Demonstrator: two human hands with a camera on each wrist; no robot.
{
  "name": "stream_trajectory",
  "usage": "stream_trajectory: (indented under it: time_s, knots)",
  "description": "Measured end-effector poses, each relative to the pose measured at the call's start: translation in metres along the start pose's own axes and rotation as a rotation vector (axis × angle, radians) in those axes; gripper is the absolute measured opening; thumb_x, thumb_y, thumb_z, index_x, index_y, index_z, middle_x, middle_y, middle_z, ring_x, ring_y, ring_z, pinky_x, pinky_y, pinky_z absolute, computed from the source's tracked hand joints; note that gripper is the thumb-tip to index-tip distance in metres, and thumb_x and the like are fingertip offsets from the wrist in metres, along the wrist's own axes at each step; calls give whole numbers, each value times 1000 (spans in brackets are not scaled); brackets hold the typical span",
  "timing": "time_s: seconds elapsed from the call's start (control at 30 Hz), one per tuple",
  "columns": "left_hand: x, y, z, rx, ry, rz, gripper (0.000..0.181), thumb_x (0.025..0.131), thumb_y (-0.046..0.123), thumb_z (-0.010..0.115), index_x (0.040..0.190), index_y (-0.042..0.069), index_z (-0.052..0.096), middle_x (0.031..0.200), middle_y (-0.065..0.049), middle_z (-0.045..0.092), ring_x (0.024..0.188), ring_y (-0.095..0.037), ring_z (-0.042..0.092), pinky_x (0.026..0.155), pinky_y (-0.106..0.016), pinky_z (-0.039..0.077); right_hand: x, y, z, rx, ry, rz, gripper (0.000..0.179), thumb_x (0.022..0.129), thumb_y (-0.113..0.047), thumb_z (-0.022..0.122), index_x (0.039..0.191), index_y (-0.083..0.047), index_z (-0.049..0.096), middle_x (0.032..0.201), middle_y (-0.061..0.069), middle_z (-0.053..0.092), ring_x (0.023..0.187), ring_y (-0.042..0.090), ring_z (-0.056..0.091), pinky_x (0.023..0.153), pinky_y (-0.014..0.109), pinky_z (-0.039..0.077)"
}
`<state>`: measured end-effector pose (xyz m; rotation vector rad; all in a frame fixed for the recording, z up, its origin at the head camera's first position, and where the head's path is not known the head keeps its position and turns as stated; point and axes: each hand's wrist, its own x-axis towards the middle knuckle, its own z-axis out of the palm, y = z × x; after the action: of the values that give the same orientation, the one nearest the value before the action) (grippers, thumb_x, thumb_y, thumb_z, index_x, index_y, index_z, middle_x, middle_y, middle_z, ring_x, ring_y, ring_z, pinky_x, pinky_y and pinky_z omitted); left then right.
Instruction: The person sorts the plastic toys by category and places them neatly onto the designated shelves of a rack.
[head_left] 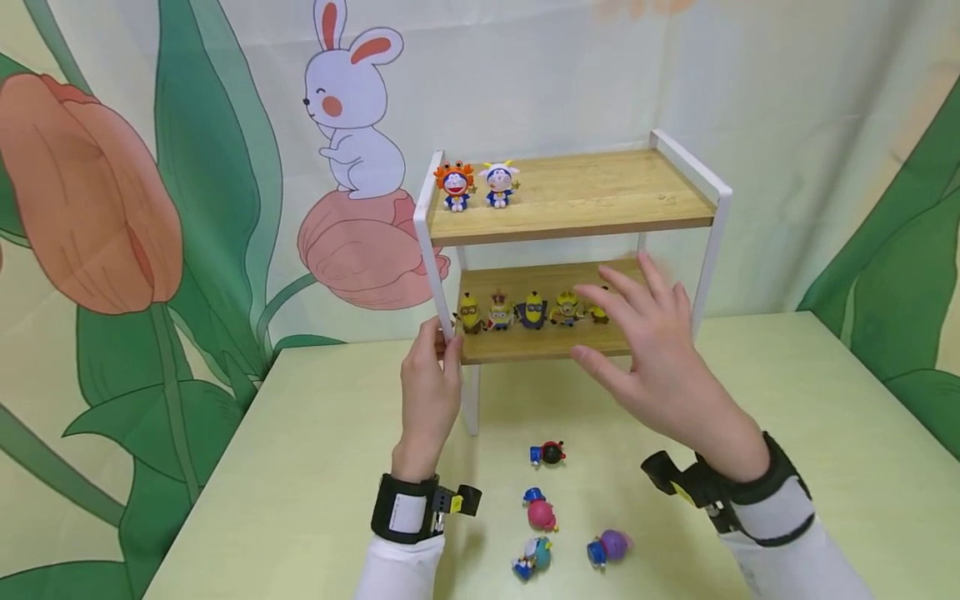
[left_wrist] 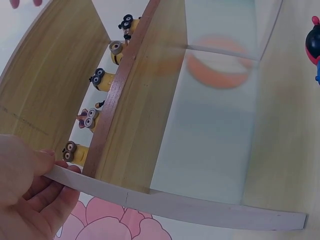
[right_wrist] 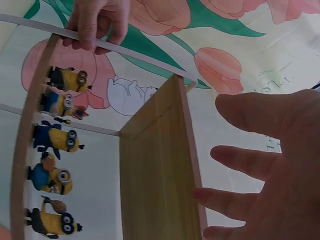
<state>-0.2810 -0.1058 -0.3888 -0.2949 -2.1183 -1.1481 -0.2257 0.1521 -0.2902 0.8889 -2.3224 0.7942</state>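
A two-tier shelf rack [head_left: 592, 196] with white metal posts and wooden boards stands on the table. My left hand [head_left: 431, 396] pinches its front left post [left_wrist: 135, 198] between thumb and fingers, beside the lower board. My right hand [head_left: 663, 354] is held up before the rack's right half, fingers spread and nothing in them. Several yellow minion figures [right_wrist: 57, 135] stand in a row on the lower board [head_left: 525, 343]; in the head view the right hand partly hides the rightmost. On the upper board stand a crab-hatted figure [head_left: 455, 187] and a white-hatted figure [head_left: 499, 185].
On the table [head_left: 315, 467] in front of the rack lie several figures: a red-and-black one [head_left: 550, 452], a pink one [head_left: 541, 512], a teal one [head_left: 534, 557] and a purple one [head_left: 611, 547]. Behind hangs a cloth printed with tulips and a rabbit [head_left: 360, 117].
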Motion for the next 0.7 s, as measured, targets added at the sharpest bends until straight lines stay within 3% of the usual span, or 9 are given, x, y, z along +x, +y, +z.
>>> stream_trajectory:
  time_s: [0.2,0.3,0.43,0.7]
  knots:
    - [-1,0,1,3,-6,-9,23,97,3,58,118,-7,55,92,-14,62,79,-24,60,68,-34,52,-15,14,16,95,-127,75,54,91,-21,71,140,-10,50,152,15,36,145,39,10,106,70,15]
    - [-1,-1,0,13,0,0,22,98,3,58,117,-7,55,91,-13,62,78,-24,60,67,-34,52,-21,21,26,102,-167,63,55,91,-20,72,140,-8,50,152,15,36,144,41,16,106,68,19]
    - [-1,-1,1,18,-5,1,21,98,3,57,117,-6,55,90,-12,62,78,-23,61,66,-34,51,-30,31,39,104,-241,46,51,91,-19,71,136,-5,54,146,17,44,140,42,26,109,61,22]
    - [-1,0,0,12,0,0,22,98,3,57,117,-6,55,90,-13,62,78,-24,60,66,-33,51,-38,49,63,125,-370,57,45,91,-22,71,131,-4,59,134,14,57,125,33,51,103,50,39]
